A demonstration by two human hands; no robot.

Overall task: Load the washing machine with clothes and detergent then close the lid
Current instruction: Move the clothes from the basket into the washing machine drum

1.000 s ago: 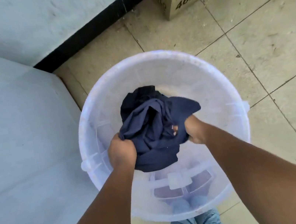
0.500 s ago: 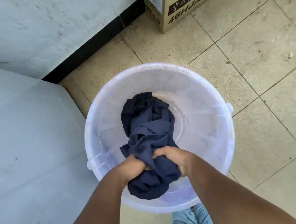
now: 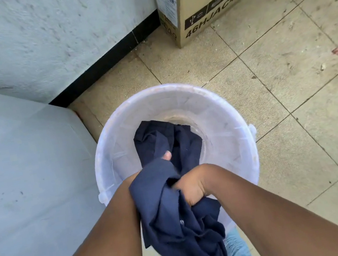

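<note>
Both hands (image 3: 192,187) grip navy cloth (image 3: 173,215) over bucket (image 3: 222,106).

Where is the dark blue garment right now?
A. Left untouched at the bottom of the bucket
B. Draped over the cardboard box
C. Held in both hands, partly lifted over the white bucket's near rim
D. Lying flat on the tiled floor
C: the left hand and right hand both grip the dark blue garment, which hangs over the near rim of the white bucket.

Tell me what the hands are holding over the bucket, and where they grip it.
Both hands grip the navy garment: the right hand bunches its middle folds, the left hand, mostly hidden, shows fingertips near its upper part, above the white bucket.
</note>
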